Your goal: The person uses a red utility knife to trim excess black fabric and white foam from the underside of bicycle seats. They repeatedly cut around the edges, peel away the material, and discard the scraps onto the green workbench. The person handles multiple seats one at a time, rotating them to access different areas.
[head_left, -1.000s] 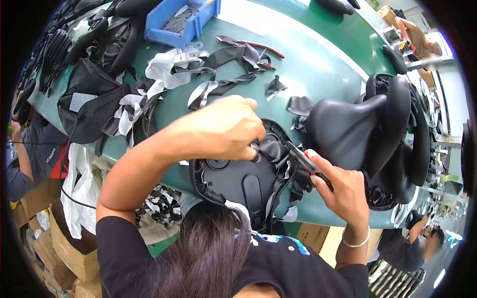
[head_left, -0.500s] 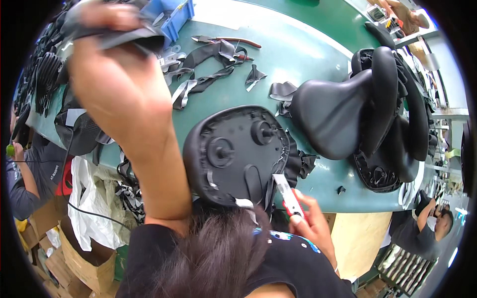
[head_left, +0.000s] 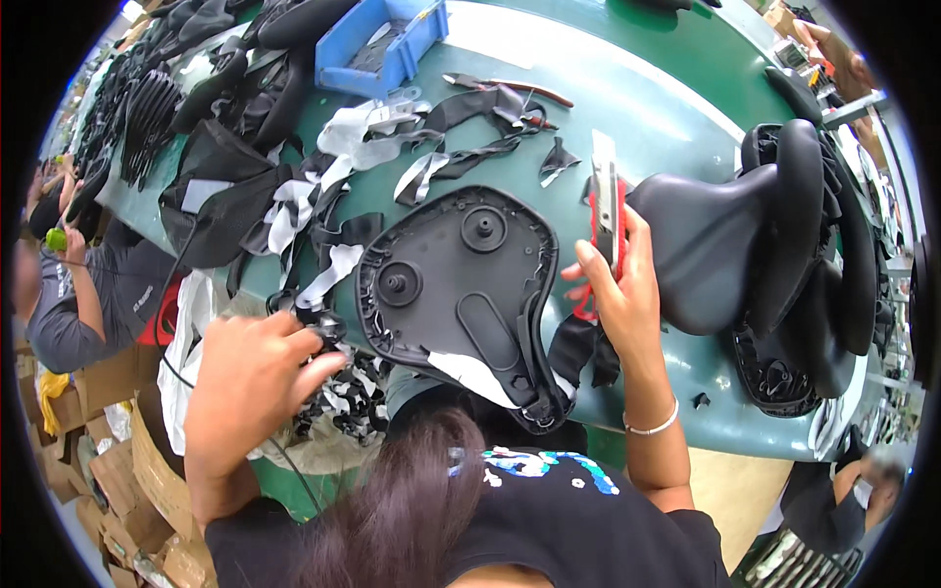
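A bike seat (head_left: 441,284) lies upside down at the near edge of the bench (head_left: 676,367), which likely leaves its underside and rim open to view and reach. The right hand (head_left: 632,289) is wrapped around a red utility knife (head_left: 608,218), blade pointing away from the body, apparently to hold it clear of the seat. The left hand (head_left: 257,367), well apart from the right, is near black scraps (head_left: 323,321); whether it grips any, I cannot tell.

Bright, diffuse light leaves pale glare along the far part of the worktop (head_left: 667,118) and a soft sheen on the black saddle (head_left: 701,250). The left hand (head_left: 257,370) is slightly blurred, and straight edges bend toward the dark rim.
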A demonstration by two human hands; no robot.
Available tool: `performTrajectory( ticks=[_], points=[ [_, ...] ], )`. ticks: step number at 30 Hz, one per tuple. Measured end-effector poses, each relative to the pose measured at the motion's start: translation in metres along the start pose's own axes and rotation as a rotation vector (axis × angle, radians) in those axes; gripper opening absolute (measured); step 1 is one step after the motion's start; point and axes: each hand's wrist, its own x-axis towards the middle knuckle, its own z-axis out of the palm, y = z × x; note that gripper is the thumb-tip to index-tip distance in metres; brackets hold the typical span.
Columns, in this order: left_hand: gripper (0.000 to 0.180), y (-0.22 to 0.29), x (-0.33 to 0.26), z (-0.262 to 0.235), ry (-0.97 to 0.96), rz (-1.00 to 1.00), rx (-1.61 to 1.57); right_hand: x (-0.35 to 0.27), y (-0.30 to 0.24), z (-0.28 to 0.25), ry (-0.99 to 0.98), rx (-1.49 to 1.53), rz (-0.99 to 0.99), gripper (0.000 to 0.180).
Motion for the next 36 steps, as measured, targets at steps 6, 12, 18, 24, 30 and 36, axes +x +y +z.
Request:
performTrajectory(
  ticks=[6,12,18,24,30,36],
  points=[
    [0.033,0.054,0.063,0.047,0.100,0.676,-0.257,-0.050,0.003,-0.023,0.061,-0.077,0.013,0.048],
    [0.012,0.049,0.143,0.043,-0.154,0.753,-0.708,-0.084,0.005,-0.048,-0.016,-0.195,-0.017,0.051],
    [0.013,0.050,0.176,0.051,-0.256,0.800,-0.902,-0.072,-0.022,-0.042,-0.403,-0.853,-0.541,0.041],
    [0.012,0.048,0.173,0.054,-0.253,0.756,-0.898,-0.050,-0.048,-0.037,-0.649,-1.234,-0.518,0.048],
    [0.011,0.030,0.139,0.029,0.079,0.741,-0.877,-0.079,-0.048,-0.098,-0.579,-1.243,-0.306,0.051],
    [0.018,0.013,0.108,0.057,0.389,0.406,-1.011,-0.053,-0.022,-0.084,-0.347,-0.632,-0.430,0.043]
  ],
)
